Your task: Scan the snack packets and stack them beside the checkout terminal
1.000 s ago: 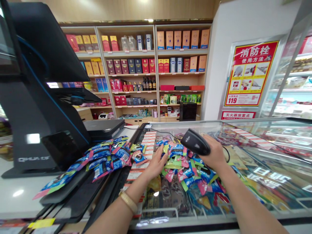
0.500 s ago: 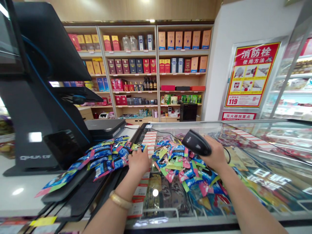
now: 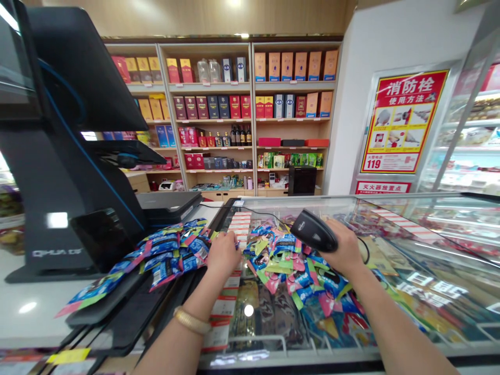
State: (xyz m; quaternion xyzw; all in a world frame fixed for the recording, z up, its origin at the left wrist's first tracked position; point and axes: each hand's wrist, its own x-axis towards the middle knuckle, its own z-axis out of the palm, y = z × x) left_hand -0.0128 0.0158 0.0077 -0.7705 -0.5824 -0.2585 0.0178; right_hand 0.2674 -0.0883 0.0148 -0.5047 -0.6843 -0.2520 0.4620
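Shop shelves of boxes behind, I see the glass-topped bench [image 3: 410, 245] carrying two heaps of snack packets: my left hand [image 3: 223, 253], fingers curled, rests beside the blue heap [image 3: 172, 250], while my right hand [image 3: 344, 250] grips the black scanner [image 3: 313, 232] above the mixed heap [image 3: 292, 265].

Right hand [image 3: 344, 250] grips black barcode scanner [image 3: 313, 230], head aimed down-left over loose pile of snack packets [image 3: 291, 268] on glass freezer lid [image 3: 410, 291]. Left hand [image 3: 223, 253], palm down, rests at edge of second packet pile [image 3: 167, 250] beside checkout terminal [image 3: 66, 156]. Gold bracelet [image 3: 191, 320] on left wrist. Shelves of boxed goods [image 3: 250, 104] behind.
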